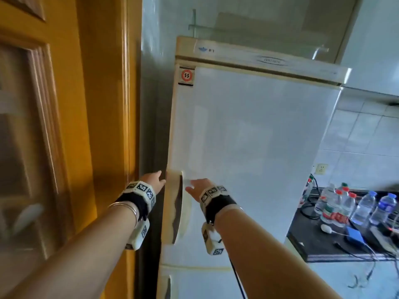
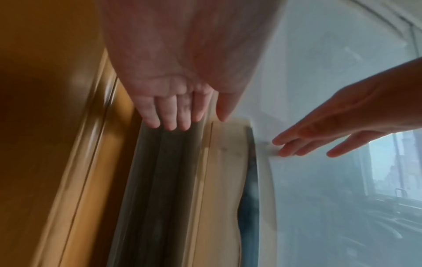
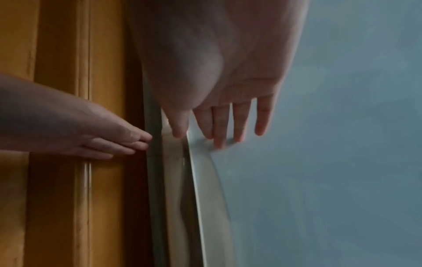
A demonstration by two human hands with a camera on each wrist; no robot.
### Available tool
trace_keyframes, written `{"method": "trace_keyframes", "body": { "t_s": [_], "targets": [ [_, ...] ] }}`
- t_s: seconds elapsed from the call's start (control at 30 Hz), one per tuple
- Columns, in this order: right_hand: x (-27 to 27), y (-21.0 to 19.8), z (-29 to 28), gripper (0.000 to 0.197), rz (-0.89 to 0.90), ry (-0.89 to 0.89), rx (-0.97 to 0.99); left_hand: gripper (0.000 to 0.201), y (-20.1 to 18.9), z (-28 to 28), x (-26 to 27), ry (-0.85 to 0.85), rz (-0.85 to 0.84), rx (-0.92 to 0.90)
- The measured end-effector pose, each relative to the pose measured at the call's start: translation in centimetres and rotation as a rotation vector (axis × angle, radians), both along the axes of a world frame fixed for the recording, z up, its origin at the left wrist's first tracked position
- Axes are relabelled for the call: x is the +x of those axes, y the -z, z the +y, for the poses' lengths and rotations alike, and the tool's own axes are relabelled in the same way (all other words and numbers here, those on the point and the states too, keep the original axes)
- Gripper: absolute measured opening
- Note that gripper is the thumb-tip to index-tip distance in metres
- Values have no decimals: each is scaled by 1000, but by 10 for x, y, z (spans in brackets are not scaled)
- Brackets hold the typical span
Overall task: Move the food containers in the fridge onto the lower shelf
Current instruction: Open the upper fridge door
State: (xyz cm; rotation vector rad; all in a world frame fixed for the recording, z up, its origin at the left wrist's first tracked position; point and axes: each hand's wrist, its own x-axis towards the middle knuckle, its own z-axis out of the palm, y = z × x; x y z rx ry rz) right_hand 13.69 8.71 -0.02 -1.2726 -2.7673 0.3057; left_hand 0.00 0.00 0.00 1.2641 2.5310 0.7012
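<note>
The tall white metal fridge (image 1: 248, 147) is closed at frame centre, hiding any containers. Left hand (image 1: 154, 180) and right hand (image 1: 197, 187), fingers straight and empty, flank its curved cream handle (image 1: 183, 203), likely to open it.

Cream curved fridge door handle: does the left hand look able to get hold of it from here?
Probably yes. The left hand, fingers straight, is right at the cream curved fridge door handle, by the gap beside the yellow wooden door. Nothing lies between; the right hand rests on the door face.
</note>
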Motion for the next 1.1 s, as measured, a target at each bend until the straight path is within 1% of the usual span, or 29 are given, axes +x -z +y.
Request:
{"method": "trace_keyframes", "body": {
  "t_s": [0.07, 0.23, 0.33, 0.47, 0.57, 0.63, 0.73, 0.8, 0.87, 0.97, 1.1],
  "targets": [
    [-13, 11, 5, 41, 59, 14, -44, 55, 9, 3, -5, -22, -32, -1],
    [-38, 42, 7, 34, 218, 92, -278, 57, 39, 8, -14, -39, -174, 3],
    [-46, 52, 7, 35, 322, 117, -320, 59, 48, 11, -20, -27, -247, 41],
    [-47, 58, 9, 26, 374, 125, -267, 60, 58, 12, -20, -8, -380, 99],
    [-44, 57, 7, 26, 335, 92, -194, 56, 61, 12, -15, 20, -465, 170],
    [-43, 55, 5, 27, 310, 85, -164, 58, 60, 12, -11, 32, -512, 205],
    [-44, 51, 3, 25, 266, 65, -137, 60, 56, 10, -8, 51, -505, 239],
    [-42, 52, 1, 25, 228, 40, -113, 56, 53, 8, -7, 54, -505, 264],
    [-35, 53, -5, 25, 204, 21, -98, 54, 50, 7, -6, 47, -456, 268],
    [-18, 55, -16, 24, 199, 0, -106, 56, 45, -1, 2, 69, -412, 265],
    [3, 53, -33, 26, 213, 42, -97, 53, 41, -20, 19, 90, -418, 287]
  ]
}}
